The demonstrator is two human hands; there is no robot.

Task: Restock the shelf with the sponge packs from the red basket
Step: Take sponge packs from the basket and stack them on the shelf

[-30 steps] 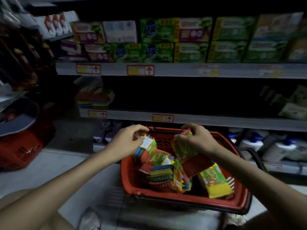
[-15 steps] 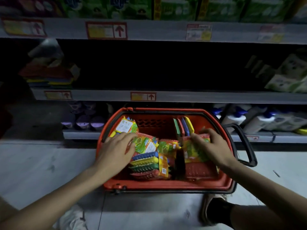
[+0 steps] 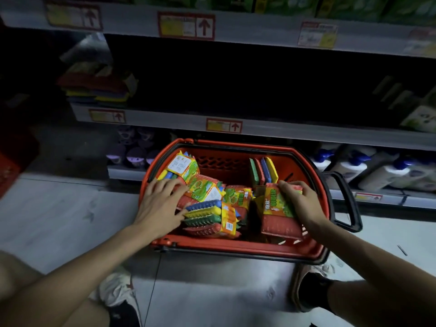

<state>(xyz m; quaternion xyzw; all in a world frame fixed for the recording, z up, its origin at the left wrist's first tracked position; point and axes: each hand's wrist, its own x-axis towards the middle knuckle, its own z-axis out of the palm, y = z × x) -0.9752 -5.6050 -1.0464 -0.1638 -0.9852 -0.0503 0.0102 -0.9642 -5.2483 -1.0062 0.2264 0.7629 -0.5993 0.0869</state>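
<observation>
Head view: the shelf (image 3: 283,135) stands far, its middle level dark. The red basket (image 3: 236,250) sits near on the floor, holding the sponge packs (image 3: 207,213). Both forearms reach in. The left hand (image 3: 160,208) lies flat, fingers (image 3: 169,185) spread on the left packs. The right hand (image 3: 304,204) curls its fingers round one upright pack (image 3: 276,206).

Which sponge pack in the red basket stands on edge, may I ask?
The untouched green-red-blue-yellow sponge pack at the back; others lie heaped.

We bring both hands down into the red basket (image 3: 236,250). Our left hand (image 3: 162,204) lets go and lies flat on the packs (image 3: 207,213). Our right hand (image 3: 304,201) lowers its sponge pack (image 3: 276,201).
</observation>
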